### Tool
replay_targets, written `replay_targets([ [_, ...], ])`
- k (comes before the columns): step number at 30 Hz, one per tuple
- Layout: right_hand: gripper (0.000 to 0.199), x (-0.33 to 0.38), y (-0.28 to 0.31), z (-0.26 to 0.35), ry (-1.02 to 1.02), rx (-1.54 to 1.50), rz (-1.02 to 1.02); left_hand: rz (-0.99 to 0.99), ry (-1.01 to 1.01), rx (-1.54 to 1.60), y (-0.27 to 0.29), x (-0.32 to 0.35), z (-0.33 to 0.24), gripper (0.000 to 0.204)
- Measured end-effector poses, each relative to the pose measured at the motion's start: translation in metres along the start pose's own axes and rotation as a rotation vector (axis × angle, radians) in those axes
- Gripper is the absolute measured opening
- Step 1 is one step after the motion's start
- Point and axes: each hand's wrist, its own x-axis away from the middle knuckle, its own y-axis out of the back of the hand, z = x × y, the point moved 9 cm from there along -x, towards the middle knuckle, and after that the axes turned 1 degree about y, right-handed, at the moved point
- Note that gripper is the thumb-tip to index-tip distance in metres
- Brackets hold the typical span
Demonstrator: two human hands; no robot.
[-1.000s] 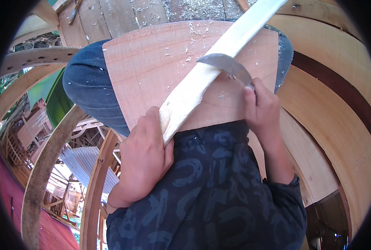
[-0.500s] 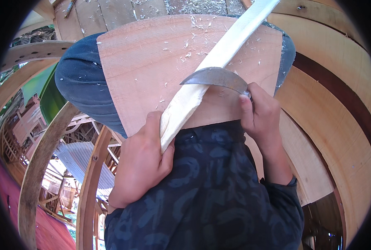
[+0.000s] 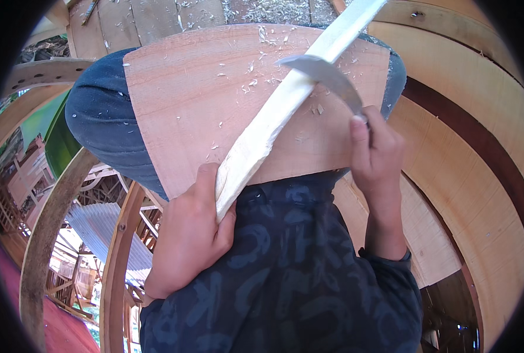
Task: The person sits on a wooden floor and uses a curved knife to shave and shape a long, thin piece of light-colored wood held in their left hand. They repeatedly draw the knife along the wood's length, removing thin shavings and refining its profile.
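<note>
A long pale strip of wood (image 3: pixel 285 106) slants from my left hand up and away to the right. My left hand (image 3: pixel 197 223) is closed round its near end, close to my belly. In my right hand (image 3: pixel 376 150) is a sickle (image 3: pixel 329 76); my fist hides its handle. Its curved metal blade lies across the strip, well beyond the rough-cut part near my left hand. Under the strip a flat reddish wooden board (image 3: pixel 185 112) rests on my lap, with thin shavings scattered over it.
More shavings (image 3: pixel 268 12) cover the plank floor (image 3: pixel 150 20) ahead. Curved wooden planks (image 3: pixel 462 159) rise on my right. At the left, upright timbers (image 3: pixel 118 253) frame an open drop, with a corrugated sheet (image 3: pixel 109 229) below.
My right hand has moved the sickle away from me, farther up the strip, and its blade has tilted. My left hand keeps its grip. The whole view has shifted slightly.
</note>
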Motion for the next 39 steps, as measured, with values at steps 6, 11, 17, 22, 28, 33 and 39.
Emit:
replay_targets([
  [6, 0.023, -0.026, -0.003, -0.011, 0.139, 0.008, -0.131, 0.051, 0.027, 0.144, 0.002, -0.002, 0.006, 0.033],
  [11, 0.03, -0.054, 0.028, -0.062, -0.056, 0.043, -0.215, 0.072, -0.014, 0.199, 0.004, -0.005, 0.006, 0.033],
  [17, 0.027, -0.021, -0.008, 0.02, 0.231, -0.109, -0.053, 0.105, -0.009, 0.217, 0.004, -0.007, 0.01, 0.034],
  [22, 0.027, -0.049, 0.001, -0.016, 0.073, -0.004, -0.133, 0.03, 0.005, 0.183, 0.005, -0.005, 0.007, 0.033],
  [28, 0.026, -0.055, 0.015, -0.033, -0.021, -0.008, -0.157, 0.012, -0.02, 0.132, 0.004, -0.003, 0.008, 0.032],
  [33, 0.023, -0.023, -0.009, 0.019, 0.318, -0.02, -0.076, -0.011, -0.04, 0.103, 0.003, 0.0, 0.007, 0.034],
  [39, 0.027, -0.071, 0.024, -0.038, -0.039, 0.077, -0.138, -0.002, -0.029, 0.133, 0.004, 0.0, 0.005, 0.033],
])
